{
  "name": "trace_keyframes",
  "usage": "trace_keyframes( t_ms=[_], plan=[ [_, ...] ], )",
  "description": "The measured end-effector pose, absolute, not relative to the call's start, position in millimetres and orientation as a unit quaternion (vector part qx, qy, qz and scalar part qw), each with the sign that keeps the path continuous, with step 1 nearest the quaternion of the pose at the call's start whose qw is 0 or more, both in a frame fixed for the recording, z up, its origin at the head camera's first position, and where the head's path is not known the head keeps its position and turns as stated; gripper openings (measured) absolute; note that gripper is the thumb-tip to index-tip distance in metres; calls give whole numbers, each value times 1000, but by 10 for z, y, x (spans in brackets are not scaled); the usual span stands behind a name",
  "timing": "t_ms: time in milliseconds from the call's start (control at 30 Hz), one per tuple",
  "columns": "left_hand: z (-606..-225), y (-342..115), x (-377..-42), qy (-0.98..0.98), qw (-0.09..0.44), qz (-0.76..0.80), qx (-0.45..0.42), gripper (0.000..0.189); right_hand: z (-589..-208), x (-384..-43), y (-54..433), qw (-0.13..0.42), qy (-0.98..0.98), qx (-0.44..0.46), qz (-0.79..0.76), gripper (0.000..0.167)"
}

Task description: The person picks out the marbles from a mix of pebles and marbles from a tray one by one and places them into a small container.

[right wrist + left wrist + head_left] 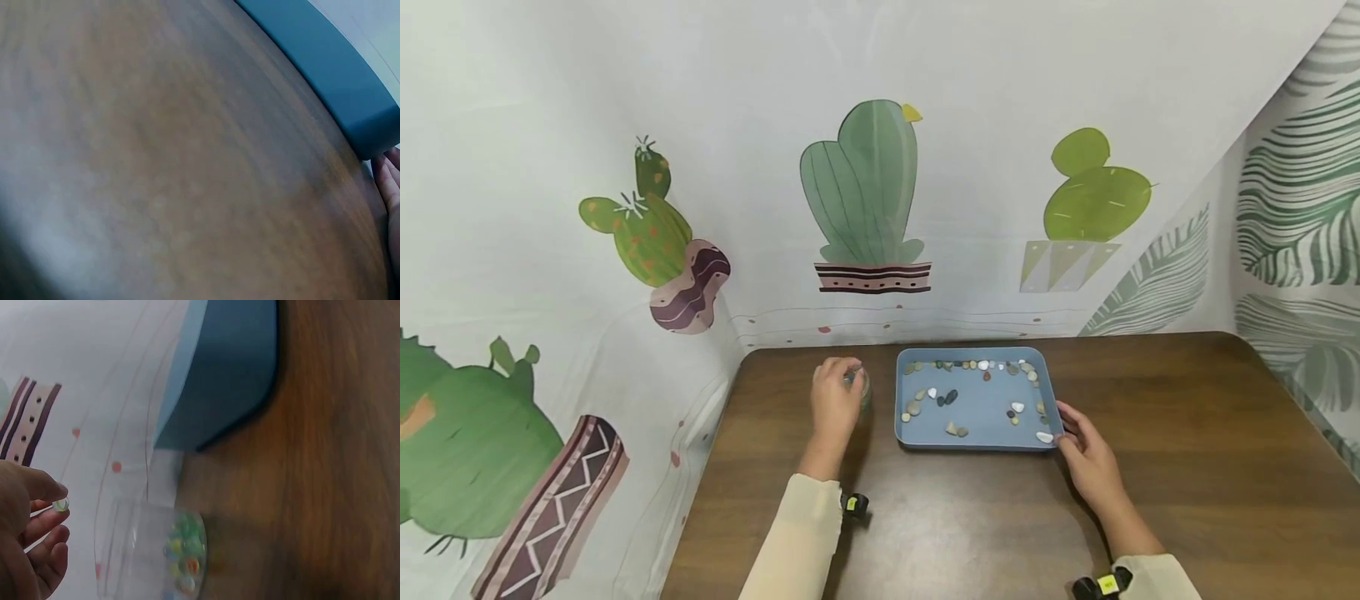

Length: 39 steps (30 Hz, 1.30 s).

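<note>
A small clear glass marble (pixel 61 504) is pinched between the thumb and fingers of my left hand (pixel 837 400). Just beside and below that hand stands a transparent jar (pixel 128 550), with colourful marbles (pixel 187 550) at its bottom; the head view shows only part of it behind the fingers. To the right lies a blue rectangular tray (pixel 977 417) holding scattered pebbles (pixel 951 397), many along its far edge. My right hand (pixel 1093 467) grips the tray's near right corner, thumb at the rim. In the right wrist view, only some fingertips show beside the tray's wall.
Everything stands on a brown wooden table (pixel 962 517). A white cloth (pixel 985 67) printed with cacti hangs directly behind the table and along its left side. Leaf-patterned fabric (pixel 1300 192) hangs at the right.
</note>
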<state>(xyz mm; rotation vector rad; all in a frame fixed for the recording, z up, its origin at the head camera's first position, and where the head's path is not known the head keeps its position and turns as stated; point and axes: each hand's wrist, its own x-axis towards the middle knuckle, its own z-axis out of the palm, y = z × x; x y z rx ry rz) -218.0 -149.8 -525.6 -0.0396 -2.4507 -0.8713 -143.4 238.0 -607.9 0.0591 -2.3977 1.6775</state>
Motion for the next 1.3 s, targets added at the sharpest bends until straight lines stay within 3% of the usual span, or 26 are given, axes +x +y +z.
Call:
trace_keyframes(
  t_ms=[333,833,1300],
  plan=[
    [-5380,-1720,-2146,-902,301,-310,-1,13,-6112,-1438,2401,109,-814,16,570,50],
    [-5422,-1808,-2073,-881,308,-358,23,33,-6086,-1438,2390,94,-820,-2,564,49],
    [-5408,-1722,-2024,-869,303,-391,9,37,-6079,-1439,2388,97,-822,-1,561,49]
  ],
)
